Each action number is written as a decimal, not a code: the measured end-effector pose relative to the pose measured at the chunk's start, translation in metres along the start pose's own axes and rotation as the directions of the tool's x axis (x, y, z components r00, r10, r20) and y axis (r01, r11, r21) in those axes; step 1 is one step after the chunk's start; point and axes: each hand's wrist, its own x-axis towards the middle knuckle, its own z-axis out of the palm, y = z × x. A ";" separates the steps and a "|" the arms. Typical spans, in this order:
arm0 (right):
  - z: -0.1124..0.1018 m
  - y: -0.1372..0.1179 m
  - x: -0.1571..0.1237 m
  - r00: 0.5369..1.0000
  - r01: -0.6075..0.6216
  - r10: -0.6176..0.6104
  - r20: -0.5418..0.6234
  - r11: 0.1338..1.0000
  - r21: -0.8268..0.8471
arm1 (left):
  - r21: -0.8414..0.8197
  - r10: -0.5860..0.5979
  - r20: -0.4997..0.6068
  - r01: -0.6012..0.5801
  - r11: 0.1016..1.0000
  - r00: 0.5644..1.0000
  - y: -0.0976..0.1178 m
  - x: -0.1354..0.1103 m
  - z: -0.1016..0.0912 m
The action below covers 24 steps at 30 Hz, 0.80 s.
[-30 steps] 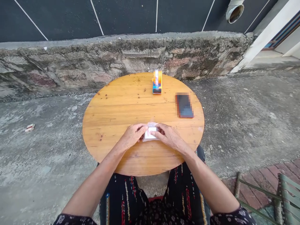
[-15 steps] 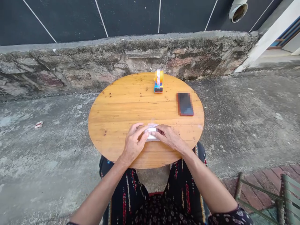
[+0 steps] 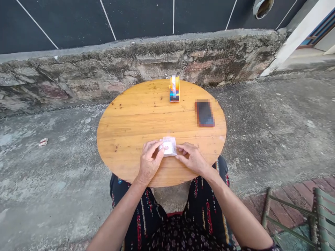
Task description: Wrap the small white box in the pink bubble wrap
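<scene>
A small, flat white packet in a clear, crinkled wrapper (image 3: 170, 146) lies on the near part of a round wooden table (image 3: 136, 120). My left hand (image 3: 150, 158) grips its left side, with the thumb and forefinger over the wrapper's edge. Just at the right edge of the packet is my right hand (image 3: 193, 157), its thumb and fingertips apart with nothing between them. Whether the right fingertips still brush the wrapper I cannot tell.
A yellow and blue tape dispenser (image 3: 174, 89) stands at the table's far edge. To the right lies a dark phone-like object with a red rim (image 3: 205, 113), blurred. A stone wall base (image 3: 104, 75) runs behind the table, and a green slatted chair (image 3: 323, 212) is at lower right.
My right hand has drawn back to the right off the packet, uncovering more of it. The left hand stays on its left side. The view has shifted slightly.
</scene>
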 end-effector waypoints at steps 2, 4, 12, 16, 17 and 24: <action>0.001 -0.002 0.004 1.000 -0.003 0.003 0.014 0.998 -0.063 | -0.008 0.028 -0.011 -0.028 1.000 1.000 -0.002 -0.001 0.001; 0.001 -0.005 0.007 0.999 -0.008 0.013 0.046 0.994 -0.108 | -0.031 0.039 -0.006 -0.040 0.999 0.999 -0.003 -0.002 0.002; -0.009 -0.014 0.012 0.985 -0.016 0.038 0.168 0.991 -0.131 | -0.061 0.036 0.003 -0.036 0.998 0.999 -0.004 -0.003 0.004; -0.024 -0.006 0.014 0.983 0.032 -0.046 0.180 0.996 0.084 | -0.037 0.053 -0.012 -0.054 0.998 0.999 0.000 -0.003 0.004; -0.027 -0.002 0.018 0.990 0.031 -0.048 0.134 0.991 0.129 | -0.028 0.057 -0.018 -0.058 0.998 0.998 0.000 -0.003 0.004; -0.016 0.013 0.068 0.997 0.075 -0.077 0.022 0.994 0.079 | 0.007 0.047 -0.030 -0.047 0.999 0.998 0.004 -0.002 0.004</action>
